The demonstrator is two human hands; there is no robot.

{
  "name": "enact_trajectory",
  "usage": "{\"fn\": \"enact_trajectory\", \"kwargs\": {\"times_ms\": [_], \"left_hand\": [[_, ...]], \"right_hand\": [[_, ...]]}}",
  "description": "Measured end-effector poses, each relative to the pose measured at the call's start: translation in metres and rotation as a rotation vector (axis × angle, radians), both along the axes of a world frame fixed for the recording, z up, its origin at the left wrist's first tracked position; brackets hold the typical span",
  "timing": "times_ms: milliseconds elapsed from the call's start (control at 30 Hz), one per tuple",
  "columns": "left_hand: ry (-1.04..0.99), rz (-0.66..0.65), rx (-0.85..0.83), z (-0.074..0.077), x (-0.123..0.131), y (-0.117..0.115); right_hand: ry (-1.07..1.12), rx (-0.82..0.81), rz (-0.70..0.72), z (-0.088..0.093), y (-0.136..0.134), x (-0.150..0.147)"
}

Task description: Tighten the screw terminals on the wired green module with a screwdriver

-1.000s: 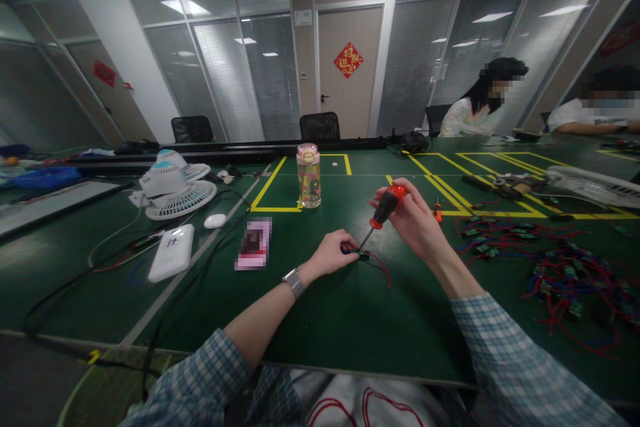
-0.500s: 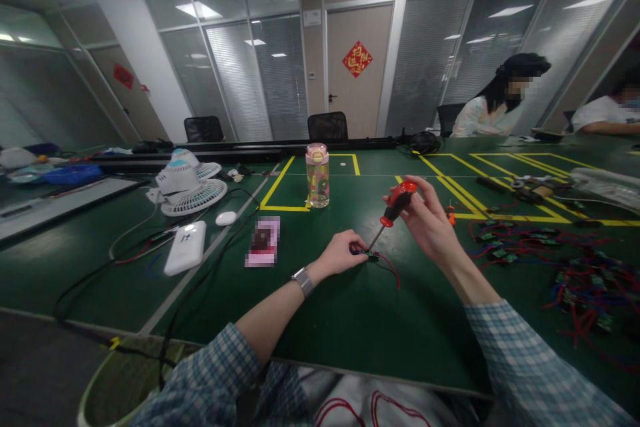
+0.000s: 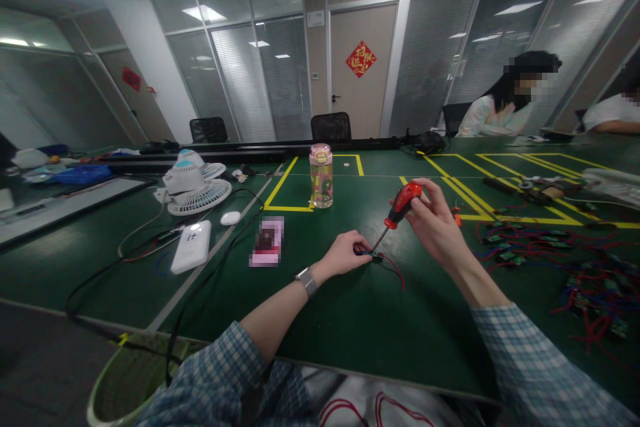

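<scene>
Low over the green table, my left hand (image 3: pixel 346 254) pinches a small green circuit board (image 3: pixel 376 257); a red wire (image 3: pixel 400 273) trails from it to the right. My right hand (image 3: pixel 434 215) is closed on the handle of a red and black screwdriver (image 3: pixel 403 203). The tool slants down to the left, its tip at the board beside my left fingertips. Whether the tip sits in a screw is too small to tell. My left fingers hide part of the board.
Right of me lies a heap of wired circuit boards (image 3: pixel 595 287). A pink-lidded bottle (image 3: pixel 321 177) stands ahead, with a pink phone-like item (image 3: pixel 267 241) nearer. White fans (image 3: pixel 200 193), a white power bank (image 3: pixel 191 247) and black cables are on the left. A person (image 3: pixel 500 107) sits across the table.
The whole view has shifted slightly, so everything appears a little farther right. Both hands keep their hold, and the screwdriver stays at the board.
</scene>
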State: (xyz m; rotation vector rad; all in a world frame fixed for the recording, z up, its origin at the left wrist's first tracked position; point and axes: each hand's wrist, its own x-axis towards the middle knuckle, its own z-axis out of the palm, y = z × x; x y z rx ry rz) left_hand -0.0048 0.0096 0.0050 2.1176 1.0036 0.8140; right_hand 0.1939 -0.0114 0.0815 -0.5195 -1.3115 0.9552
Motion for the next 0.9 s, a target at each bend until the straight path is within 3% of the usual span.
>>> {"fn": "enact_trajectory", "kwargs": {"times_ms": [300, 500, 900], "left_hand": [[-0.015, -0.009, 0.017, -0.0058, 0.0007, 0.0041], [-0.022, -0.004, 0.007, -0.0034, 0.0009, 0.0027], [-0.031, -0.008, 0.002, -0.0037, 0.0004, 0.0023]], "right_hand": [[0.054, -0.067, 0.104, 0.0012, 0.0014, -0.0016], [0.014, -0.050, 0.041, -0.0025, 0.0023, 0.0003], [0.037, -0.034, 0.109, -0.0014, 0.0030, 0.0021]]}}
